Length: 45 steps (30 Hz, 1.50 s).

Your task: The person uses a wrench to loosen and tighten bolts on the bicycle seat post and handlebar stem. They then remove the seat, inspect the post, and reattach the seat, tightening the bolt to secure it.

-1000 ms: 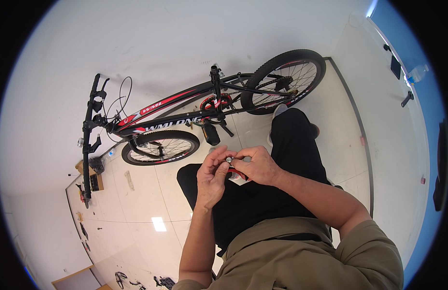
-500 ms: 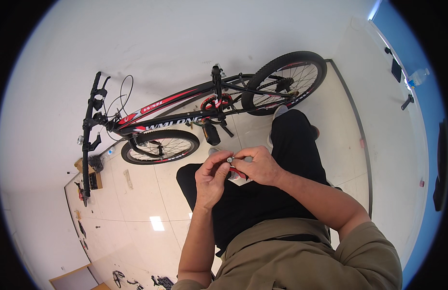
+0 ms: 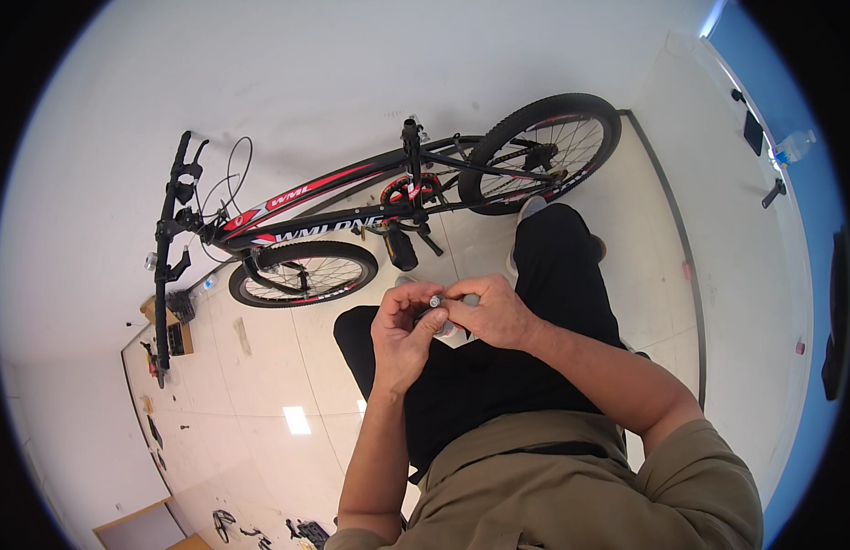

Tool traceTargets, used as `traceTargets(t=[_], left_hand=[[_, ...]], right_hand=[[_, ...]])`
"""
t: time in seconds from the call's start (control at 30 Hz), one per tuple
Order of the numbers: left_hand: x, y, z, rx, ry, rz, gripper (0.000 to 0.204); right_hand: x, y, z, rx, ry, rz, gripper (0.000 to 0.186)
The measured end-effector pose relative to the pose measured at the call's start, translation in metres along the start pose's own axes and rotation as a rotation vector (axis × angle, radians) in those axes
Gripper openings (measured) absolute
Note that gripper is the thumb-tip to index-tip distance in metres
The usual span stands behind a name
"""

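Both of my hands meet over my lap, above my black trousers. My left hand [image 3: 402, 330] and my right hand [image 3: 489, 312] pinch a small silver metal part [image 3: 436, 301] between their fingertips. More of the grey and red part [image 3: 446, 327] shows below the fingers; its shape is mostly hidden. A black and red bicycle [image 3: 351, 206] without a saddle stands on the floor just beyond my knees, its pedal [image 3: 402, 247] nearest my hands.
Glossy pale floor tiles surround me. Small tools and parts [image 3: 173, 335] lie on cardboard at the left, and more lie at the lower left [image 3: 260, 530]. A white wall rises behind the bicycle, and a blue wall [image 3: 791, 137] with a bottle stands at right.
Almost nothing differs. My fingers shift slightly on the small part, and both hands stay over my lap.
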State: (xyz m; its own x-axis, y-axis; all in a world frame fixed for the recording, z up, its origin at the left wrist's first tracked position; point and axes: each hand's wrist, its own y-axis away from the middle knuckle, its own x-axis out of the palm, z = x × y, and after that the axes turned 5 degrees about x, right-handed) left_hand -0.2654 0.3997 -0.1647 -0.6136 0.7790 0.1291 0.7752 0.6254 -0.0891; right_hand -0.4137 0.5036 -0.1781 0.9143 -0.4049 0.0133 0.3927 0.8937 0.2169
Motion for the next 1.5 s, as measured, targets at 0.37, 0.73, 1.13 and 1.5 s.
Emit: traceTargets(t=[0.37, 0.73, 1.13, 1.5], left_hand=[[-0.002, -0.001, -0.001, 0.018, 0.004, 0.038, 0.023], [-0.006, 0.001, 0.000, -0.007, 0.053, 0.033, 0.027], [-0.010, 0.003, 0.002, -0.004, -0.017, 0.049, 0.033], [-0.007, 0.005, 0.000, 0.007, -0.012, 0.047, 0.030]], right_hand=[[-0.003, 0.002, 0.007, 0.057, 0.055, 0.050, 0.023], [-0.003, 0.003, 0.006, 0.061, 0.035, 0.066, 0.023], [0.000, 0.002, 0.001, -0.058, -0.010, 0.022, 0.022], [0.001, 0.002, 0.001, -0.086, 0.006, 0.024, 0.021]])
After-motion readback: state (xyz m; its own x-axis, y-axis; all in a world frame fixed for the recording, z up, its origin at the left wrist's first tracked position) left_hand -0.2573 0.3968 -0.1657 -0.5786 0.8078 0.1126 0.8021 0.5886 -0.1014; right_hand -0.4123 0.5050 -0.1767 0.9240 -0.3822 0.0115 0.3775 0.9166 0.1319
